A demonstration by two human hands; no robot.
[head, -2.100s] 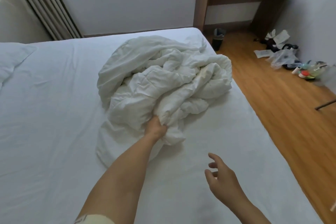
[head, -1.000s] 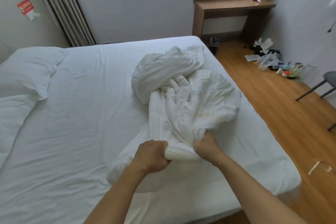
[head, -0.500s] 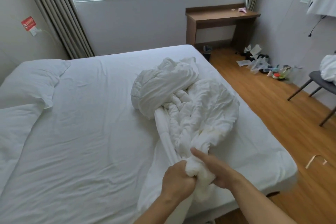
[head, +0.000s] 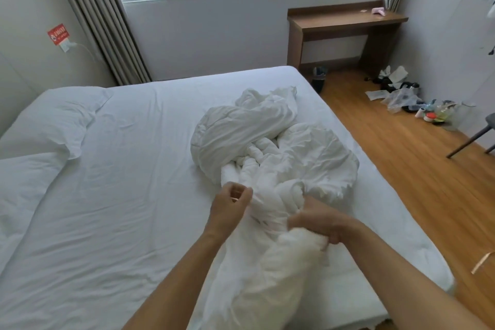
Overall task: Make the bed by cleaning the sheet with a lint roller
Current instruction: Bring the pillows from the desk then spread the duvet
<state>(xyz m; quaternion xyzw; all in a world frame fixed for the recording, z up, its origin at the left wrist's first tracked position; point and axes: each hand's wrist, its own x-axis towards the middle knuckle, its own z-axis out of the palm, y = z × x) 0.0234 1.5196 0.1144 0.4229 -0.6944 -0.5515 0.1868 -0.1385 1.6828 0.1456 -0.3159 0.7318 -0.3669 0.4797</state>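
The right hand (head: 318,222) grips the duvet (head: 270,158), bunched lengthwise beyond it; the left hand (head: 230,206), alongside, pinches a fold.

The duvet (head: 273,142), sheet (head: 128,195) and pillows (head: 53,120) are plain white, the curtain (head: 99,19) striped grey-beige, the desk (head: 345,21) and floor (head: 401,158) warm brown wood.

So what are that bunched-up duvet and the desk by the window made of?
The duvet looks like white woven fabric, matte, with soft padding inside: it puffs and creases deeply. The desk looks like brown wood or wood-look laminate, smooth with a faint grain; which one I cannot tell.
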